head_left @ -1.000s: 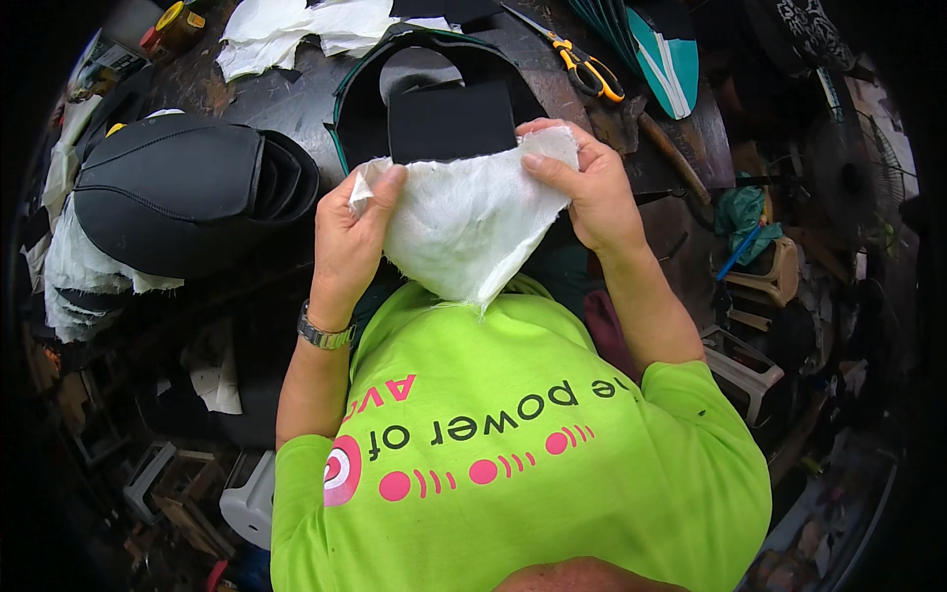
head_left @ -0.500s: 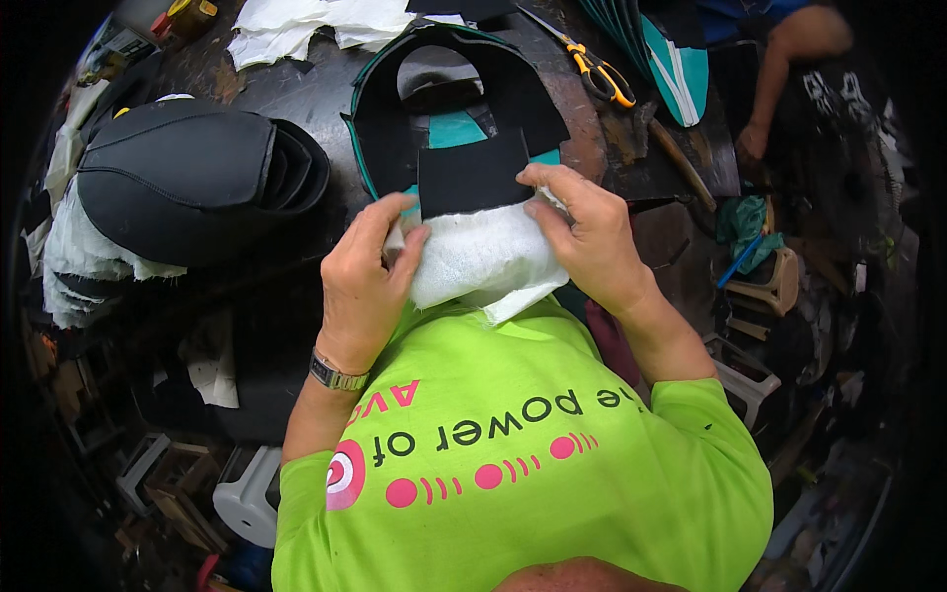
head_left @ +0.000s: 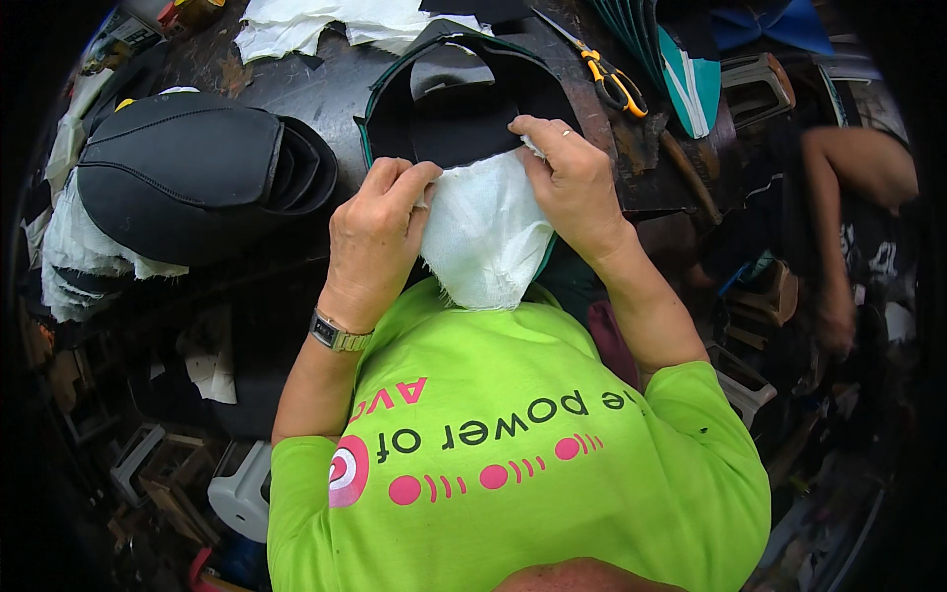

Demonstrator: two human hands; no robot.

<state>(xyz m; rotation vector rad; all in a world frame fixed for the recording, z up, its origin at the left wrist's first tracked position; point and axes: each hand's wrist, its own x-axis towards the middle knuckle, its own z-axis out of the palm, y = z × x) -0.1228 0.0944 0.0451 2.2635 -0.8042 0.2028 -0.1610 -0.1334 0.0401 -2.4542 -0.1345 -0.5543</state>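
Lying across the dark worktable (head_left: pixel 296 79), the black foam piece (head_left: pixel 464 109) (green-edged) sits under my white cloth (head_left: pixel 488 232), which my left hand (head_left: pixel 375 232) and right hand (head_left: pixel 572 187) pinch at its top corners; yellow-handled scissors (head_left: pixel 612 84) lie nearby.

Both hands (left (head_left: pixel 375 232), right (head_left: pixel 572 183)) raised, fingers curled and pinching.
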